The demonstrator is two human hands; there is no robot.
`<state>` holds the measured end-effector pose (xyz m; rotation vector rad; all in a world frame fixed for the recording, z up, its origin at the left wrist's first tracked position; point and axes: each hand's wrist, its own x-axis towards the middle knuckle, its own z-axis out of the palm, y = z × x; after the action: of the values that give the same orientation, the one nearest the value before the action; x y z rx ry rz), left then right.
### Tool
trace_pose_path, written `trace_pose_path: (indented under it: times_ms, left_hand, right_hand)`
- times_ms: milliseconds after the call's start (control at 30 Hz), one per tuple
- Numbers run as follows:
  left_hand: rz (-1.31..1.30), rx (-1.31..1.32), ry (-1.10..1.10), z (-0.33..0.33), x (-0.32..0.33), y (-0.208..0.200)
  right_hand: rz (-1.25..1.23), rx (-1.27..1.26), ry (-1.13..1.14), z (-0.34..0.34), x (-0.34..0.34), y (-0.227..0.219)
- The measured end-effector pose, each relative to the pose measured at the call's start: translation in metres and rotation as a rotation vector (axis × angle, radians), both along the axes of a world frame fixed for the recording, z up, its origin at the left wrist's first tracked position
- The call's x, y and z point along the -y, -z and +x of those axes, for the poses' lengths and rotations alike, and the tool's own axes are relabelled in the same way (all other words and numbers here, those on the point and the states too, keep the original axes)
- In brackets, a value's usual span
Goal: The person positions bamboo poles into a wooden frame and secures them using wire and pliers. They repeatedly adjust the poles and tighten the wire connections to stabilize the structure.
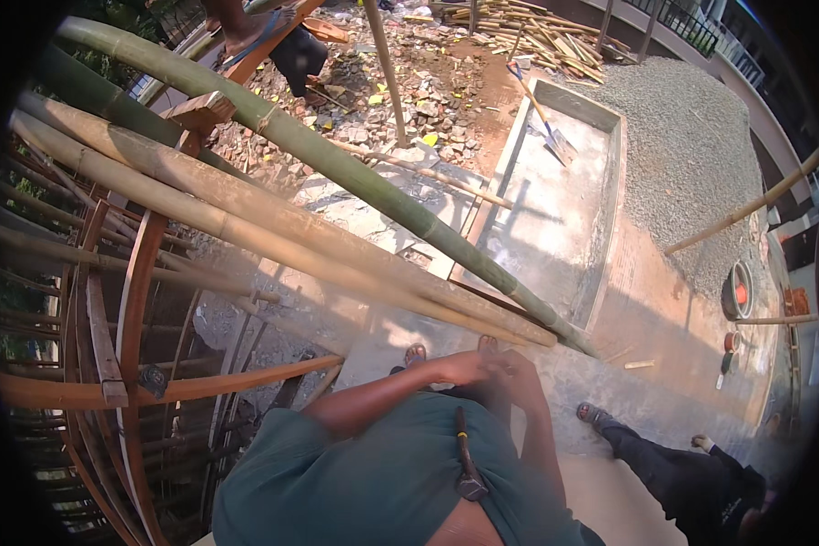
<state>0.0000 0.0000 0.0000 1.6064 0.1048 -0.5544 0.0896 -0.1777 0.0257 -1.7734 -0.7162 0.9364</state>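
Both hands, left hand (460, 367) and right hand (510, 369), meet at the waist; grip unclear. Stand steady beside the bamboo poles (337, 246).

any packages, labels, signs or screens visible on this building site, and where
No labels, signs or screens show clearly.
Round green tub with orange inside: right edge, on the reddish floor beside the gravel pile.
Small red and dark containers: just below the tub; too small to tell what they are.
The left hand and right hand meet in front of the body, holding no package.
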Motion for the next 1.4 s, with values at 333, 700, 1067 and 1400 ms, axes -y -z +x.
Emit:
trace_pose_path:
  times_ms: [333, 700, 1067, 1400]
  left_hand:
    - [-0.933, -0.583, -0.306, -0.081, 0.013, 0.058]
    - [-1.023, -0.653, -0.319, -0.048, 0.054, 0.052]
    - [-0.914, -0.641, -0.22, -0.033, 0.11, 0.064]
    - [-0.859, -0.613, -0.161, -0.028, 0.122, 0.048]
  right_hand:
    - [-0.017, 0.278, 0.317, -0.1, -0.043, 0.003]
    - [-0.093, 0.222, -0.023, -0.06, 0.033, 0.032]
    - [-0.062, 0.14, 0.106, -0.068, 0.103, 0.018]
    - [-0.069, 0.108, 0.076, -0.054, 0.125, 0.037]
